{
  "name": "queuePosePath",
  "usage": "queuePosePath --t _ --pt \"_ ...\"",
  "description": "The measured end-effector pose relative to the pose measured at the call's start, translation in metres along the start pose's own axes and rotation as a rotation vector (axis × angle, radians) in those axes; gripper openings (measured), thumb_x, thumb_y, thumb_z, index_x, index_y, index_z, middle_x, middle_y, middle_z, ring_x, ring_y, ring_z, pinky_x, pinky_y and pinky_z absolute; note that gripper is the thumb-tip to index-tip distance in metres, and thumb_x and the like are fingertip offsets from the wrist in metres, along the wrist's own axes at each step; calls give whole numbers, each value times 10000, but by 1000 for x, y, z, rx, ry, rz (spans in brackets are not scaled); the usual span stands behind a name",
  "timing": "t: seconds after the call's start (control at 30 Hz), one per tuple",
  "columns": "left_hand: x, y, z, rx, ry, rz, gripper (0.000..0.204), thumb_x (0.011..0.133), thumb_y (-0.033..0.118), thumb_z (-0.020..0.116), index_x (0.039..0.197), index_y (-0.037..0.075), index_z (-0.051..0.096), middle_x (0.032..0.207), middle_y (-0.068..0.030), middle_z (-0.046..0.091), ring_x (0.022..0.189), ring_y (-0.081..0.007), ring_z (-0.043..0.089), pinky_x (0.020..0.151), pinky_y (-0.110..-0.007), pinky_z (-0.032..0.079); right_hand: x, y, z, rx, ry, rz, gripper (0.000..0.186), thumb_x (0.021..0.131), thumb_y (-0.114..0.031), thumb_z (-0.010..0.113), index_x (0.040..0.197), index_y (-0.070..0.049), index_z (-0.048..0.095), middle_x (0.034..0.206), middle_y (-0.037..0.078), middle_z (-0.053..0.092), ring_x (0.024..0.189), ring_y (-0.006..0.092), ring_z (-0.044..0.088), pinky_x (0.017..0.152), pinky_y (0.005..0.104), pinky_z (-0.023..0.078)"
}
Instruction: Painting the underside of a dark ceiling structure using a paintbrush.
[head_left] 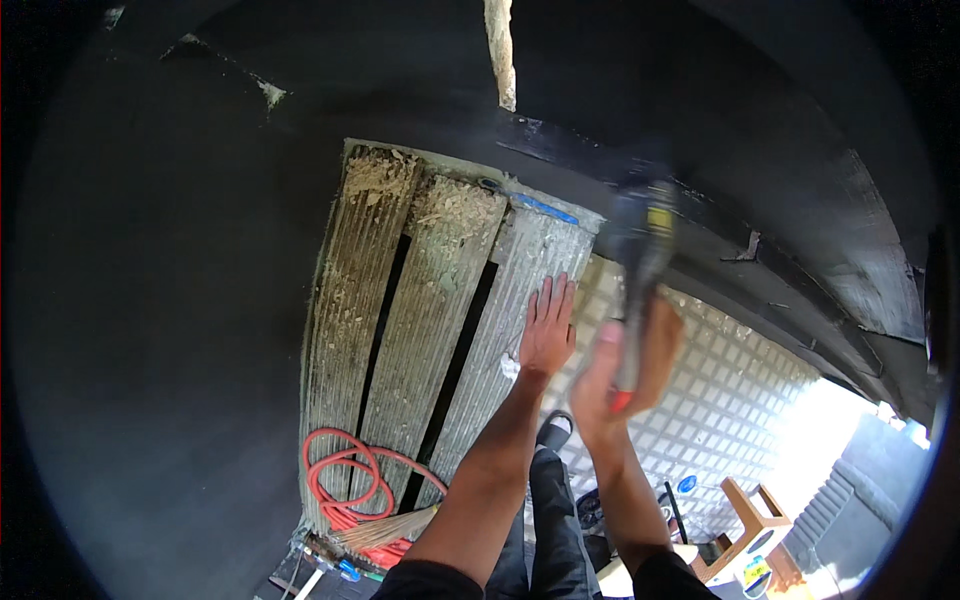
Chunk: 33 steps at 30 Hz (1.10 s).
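My left hand (548, 325) lies flat with its fingers stretched out on the rightmost weathered grooved plank (470, 390). My right hand (615, 375) grips a motion-blurred hand tool (642, 235) with a dark head, a yellow patch and a red-ended handle, raised near the dark panel (760, 140). The middle plank (415, 320) and left plank (340, 300) carry pale crumbly debris at their upper ends. A thin blue strip (543, 206) lies along the planks' top edge. A small white crumpled piece (508, 366) sits beside my left hand.
A coiled red hose (340, 462) and straw bristles (390, 528) rest at the planks' lower end. My sandalled foot (553, 430) stands near the checked paving (720, 390). A wooden frame (750, 505) is at lower right. Dark walls surround the planks, with a pale vertical piece (500, 50) above.
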<state>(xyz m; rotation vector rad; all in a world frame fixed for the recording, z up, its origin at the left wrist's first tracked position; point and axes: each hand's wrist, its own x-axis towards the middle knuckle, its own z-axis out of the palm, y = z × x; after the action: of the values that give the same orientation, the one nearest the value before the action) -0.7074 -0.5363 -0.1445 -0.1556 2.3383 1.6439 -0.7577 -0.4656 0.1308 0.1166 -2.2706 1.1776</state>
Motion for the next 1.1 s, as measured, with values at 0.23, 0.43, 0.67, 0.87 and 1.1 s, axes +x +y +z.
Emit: queuePosePath --t 0.23,0.43,0.67,0.87,1.1 --pt "0 55 1 759 57 230 777 856 181 595 1563 43 304 1655 -124 239 1517 -359 234 1224 -514 228 5 19 48 -41 184 56 471 984 -160 604 1345 136 544 1141 237 599 1011 299 600 901 396 480" --pt "-1 70 -3 770 80 206 757 820 121 616 1532 43 372 1625 -121 307 1484 -372 304 1212 -517 265 21 5 96 75 141 -73 439 925 -6 621 1338 130 559 1143 220 599 981 289 605 882 365 490" --pt "7 85 -11 845 -50 145 762 821 142 632 1529 35 372 1625 -129 302 1482 -380 302 1209 -515 270 20 1 79 119 13 -118 432 910 -14 646 1312 130 578 1162 232 608 984 304 611 888 385 492" --pt "10 48 34 767 48 278 793 841 175 612 1561 41 306 1653 -129 242 1514 -358 241 1221 -509 237 42 -10 55 166 81 -148 471 943 -205 648 1249 150 601 1130 266 635 992 348 628 872 420 497" --pt "3 42 14 757 67 300 811 852 198 601 1578 47 271 1665 -128 218 1532 -346 208 1222 -511 233 78 26 4 45 102 -242 415 946 -166 644 1237 129 618 1115 216 679 924 278 651 820 386 512"
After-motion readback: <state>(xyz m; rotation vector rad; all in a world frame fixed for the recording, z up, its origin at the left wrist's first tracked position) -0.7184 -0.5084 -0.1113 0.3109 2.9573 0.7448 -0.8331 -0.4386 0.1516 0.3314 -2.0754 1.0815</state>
